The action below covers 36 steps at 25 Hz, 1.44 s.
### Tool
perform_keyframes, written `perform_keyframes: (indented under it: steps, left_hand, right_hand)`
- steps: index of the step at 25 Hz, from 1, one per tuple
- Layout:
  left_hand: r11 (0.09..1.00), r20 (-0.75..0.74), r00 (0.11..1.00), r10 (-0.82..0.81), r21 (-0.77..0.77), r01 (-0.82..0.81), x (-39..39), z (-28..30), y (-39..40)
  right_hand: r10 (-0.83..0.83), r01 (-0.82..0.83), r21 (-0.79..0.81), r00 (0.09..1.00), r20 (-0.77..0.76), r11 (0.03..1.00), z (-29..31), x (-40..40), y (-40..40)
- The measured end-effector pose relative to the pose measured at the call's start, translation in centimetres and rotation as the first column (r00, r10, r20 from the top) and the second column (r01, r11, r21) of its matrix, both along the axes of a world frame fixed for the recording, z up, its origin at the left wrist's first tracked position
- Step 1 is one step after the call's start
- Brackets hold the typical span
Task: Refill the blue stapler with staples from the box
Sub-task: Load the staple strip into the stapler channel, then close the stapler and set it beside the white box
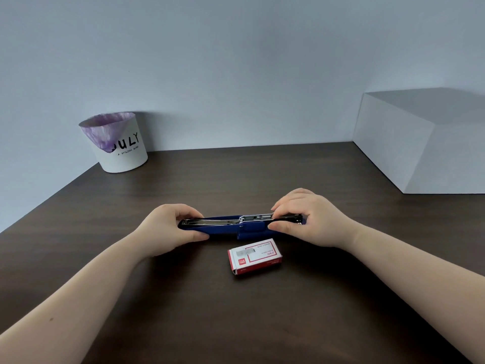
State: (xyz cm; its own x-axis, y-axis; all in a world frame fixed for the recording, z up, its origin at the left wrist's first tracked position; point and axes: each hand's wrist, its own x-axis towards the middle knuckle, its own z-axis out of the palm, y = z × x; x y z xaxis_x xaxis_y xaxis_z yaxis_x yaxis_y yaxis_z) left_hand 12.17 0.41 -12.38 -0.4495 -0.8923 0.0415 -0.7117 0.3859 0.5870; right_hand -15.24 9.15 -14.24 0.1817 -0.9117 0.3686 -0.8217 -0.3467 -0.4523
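Dark wood desk w/ white bin, grey wall behind.

The table has a dark brown wood-grain surface with a matt finish and fine streaks along its length. The stapler has a smooth blue plastic body and a bright, reflective metal channel along its top; the right end is glossy black. The staple box is printed red and white cardboard with a slight sheen. The bin has a smooth matt white wall and a thin, crinkled purple plastic liner. The white block is smooth and matt.
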Motion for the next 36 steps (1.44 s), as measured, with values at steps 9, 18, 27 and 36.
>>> perform_keyframes:
  steps: [9,18,27,36]
  left_hand:
    - [0.998,-0.167,0.985,0.045,0.043,-0.038,-0.3,1.8,0.5]
    - [0.993,-0.235,0.972,-0.028,-0.121,0.0,-2.8,3.7,1.5]
    - [0.975,-0.15,0.971,-0.187,-0.151,0.165,-10.5,4.4,3.3]
    - [0.938,0.092,0.957,-0.274,-0.195,0.287,-13.1,2.7,3.4]
  right_hand:
    - [-0.071,0.05,0.143,0.987,0.147,0.989,0.4,-1.1,0.9]
    - [-0.087,0.082,0.151,0.996,0.025,0.985,0.6,-0.5,1.1]
    - [-0.12,0.104,0.159,0.988,0.093,0.982,0.3,-0.6,0.8]
    - [-0.185,0.118,0.325,0.966,0.182,0.938,0.6,-3.4,1.4]
